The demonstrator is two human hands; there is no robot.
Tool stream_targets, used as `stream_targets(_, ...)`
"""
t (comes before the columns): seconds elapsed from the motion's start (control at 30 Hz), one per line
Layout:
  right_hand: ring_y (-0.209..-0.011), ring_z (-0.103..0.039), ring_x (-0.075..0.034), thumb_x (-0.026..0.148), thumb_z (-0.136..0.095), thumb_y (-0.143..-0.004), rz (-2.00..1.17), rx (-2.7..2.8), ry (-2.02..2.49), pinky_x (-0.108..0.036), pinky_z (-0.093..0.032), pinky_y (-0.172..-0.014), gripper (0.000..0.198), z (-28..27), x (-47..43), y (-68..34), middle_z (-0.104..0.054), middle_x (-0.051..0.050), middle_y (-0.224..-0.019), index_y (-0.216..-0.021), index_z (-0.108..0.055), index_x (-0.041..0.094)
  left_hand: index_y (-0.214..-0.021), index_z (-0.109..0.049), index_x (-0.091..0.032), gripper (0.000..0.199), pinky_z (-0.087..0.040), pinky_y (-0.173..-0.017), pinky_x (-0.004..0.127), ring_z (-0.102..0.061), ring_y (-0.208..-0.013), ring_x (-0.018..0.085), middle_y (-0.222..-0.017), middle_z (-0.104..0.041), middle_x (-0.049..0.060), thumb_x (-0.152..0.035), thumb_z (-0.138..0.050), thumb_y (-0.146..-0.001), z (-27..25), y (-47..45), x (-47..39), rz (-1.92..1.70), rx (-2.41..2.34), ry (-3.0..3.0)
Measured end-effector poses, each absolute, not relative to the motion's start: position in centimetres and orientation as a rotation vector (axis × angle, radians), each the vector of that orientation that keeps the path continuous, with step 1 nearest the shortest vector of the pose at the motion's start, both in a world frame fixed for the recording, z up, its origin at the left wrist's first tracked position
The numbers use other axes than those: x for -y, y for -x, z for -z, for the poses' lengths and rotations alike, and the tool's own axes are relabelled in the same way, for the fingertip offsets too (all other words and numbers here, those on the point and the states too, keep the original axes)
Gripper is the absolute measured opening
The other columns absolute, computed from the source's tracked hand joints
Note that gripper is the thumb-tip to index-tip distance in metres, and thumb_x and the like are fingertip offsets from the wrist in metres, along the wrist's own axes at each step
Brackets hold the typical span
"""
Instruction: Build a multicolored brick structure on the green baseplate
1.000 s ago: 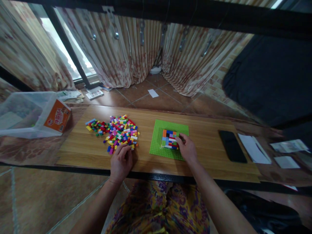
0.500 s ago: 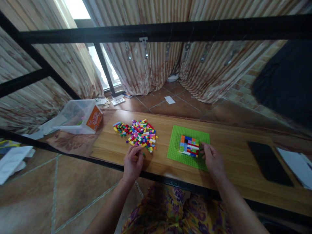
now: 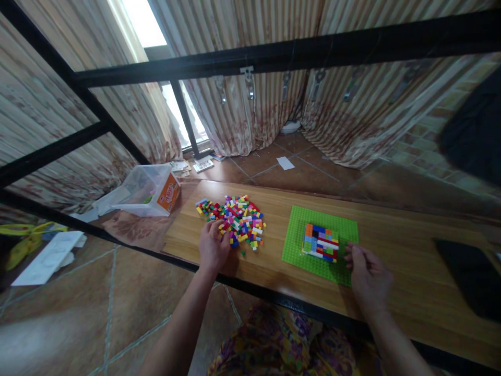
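My left hand (image 3: 213, 246) is at the near left edge of a pile of loose toy bricks (image 3: 245, 222). Its fingers are bent and apart from the thumb, touching or just over the bricks, and no held brick shows. Right of the pile lies a green baseplate (image 3: 293, 237) with a low block of many-coloured bricks (image 3: 321, 243) built on its middle. Beside that block, over the plate's right edge, is my right hand (image 3: 368, 271). Its fingers are curled in toward the thumb; whatever lies between them, if anything, is hidden.
Everything stands on a narrow wooden table (image 3: 270, 271) with a dark front edge. A clear plastic box (image 3: 146, 190) with an orange label is beyond its left end. A black flat object (image 3: 465, 277) lies at the right. A dark metal bar (image 3: 274, 65) crosses above the table's far side.
My left hand has moved forward to the brick pile, its fingers opening from a closer curl. My right hand stays beside the block, slightly farther from it. The whole view has shifted.
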State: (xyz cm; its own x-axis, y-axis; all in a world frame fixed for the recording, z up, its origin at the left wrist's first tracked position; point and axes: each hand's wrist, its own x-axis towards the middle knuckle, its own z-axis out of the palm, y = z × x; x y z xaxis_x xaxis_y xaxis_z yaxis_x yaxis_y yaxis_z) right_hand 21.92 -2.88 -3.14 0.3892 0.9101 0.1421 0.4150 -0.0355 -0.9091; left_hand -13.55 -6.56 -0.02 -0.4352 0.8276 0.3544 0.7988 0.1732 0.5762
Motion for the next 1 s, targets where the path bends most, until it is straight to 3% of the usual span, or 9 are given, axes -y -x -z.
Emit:
stream_targets(0.17, -0.068, -0.061, -0.020, 0.061, -0.048, -0.084, -0.576, 1.263, 1.695, -0.032, -0.047, -0.065, 0.052, 3.7, 2.7, -22.2, -0.068, -0.007, -0.077, -0.094, -0.071, 0.016, -0.118, -0.062, -0.022, 0.039, -0.045, -0.096, 0.042, -0.055, -0.108, 0.028, -0.116, -0.063, 0.009, -0.030, -0.064, -0.080, -0.4, 13.5, 4.8, -0.881, -2.386, -1.820)
stream_targets(0.3, -0.069, -0.062, -0.021, 0.060, -0.049, -0.083, -0.576, 1.279, 1.718, -0.033, -0.047, -0.067, 0.050, 3.9, 2.7, -22.3, -0.069, -0.008, -0.078, -0.095, -0.071, 0.016, -0.112, -0.065, -0.021, 0.032, -0.044, -0.095, 0.040, -0.056, -0.105, 0.027, -0.110, -0.067, 0.008, -0.032, -0.062, -0.082, -0.1, 13.3, 3.7, -0.840, -2.351, -1.856)
stream_targets(0.7, -0.085, -0.066, -0.025, 0.054, -0.050, -0.083, -0.523, 1.369, 1.709, -0.037, -0.049, -0.079, 0.045, 3.6, 2.9, -22.1, -0.072, -0.011, -0.093, -0.095, -0.071, 0.016, -0.107, -0.068, -0.020, 0.025, -0.047, -0.089, 0.037, -0.060, -0.096, 0.023, -0.105, -0.070, 0.007, -0.017, -0.056, -0.085, 0.6, 12.2, 2.9, -0.937, -2.240, -1.898)
stream_targets(1.0, -0.090, -0.065, -0.026, 0.051, -0.051, -0.082, -0.494, 1.417, 1.739, -0.037, -0.048, -0.081, 0.041, 3.7, 2.9, -22.2, -0.072, -0.009, -0.098, -0.096, -0.072, 0.018, -0.106, -0.067, -0.018, 0.034, -0.048, -0.093, 0.038, -0.060, -0.100, 0.023, -0.104, -0.069, 0.007, -0.006, -0.051, -0.077, 0.2, 14.2, 2.9, -1.066, -2.306, -1.799)
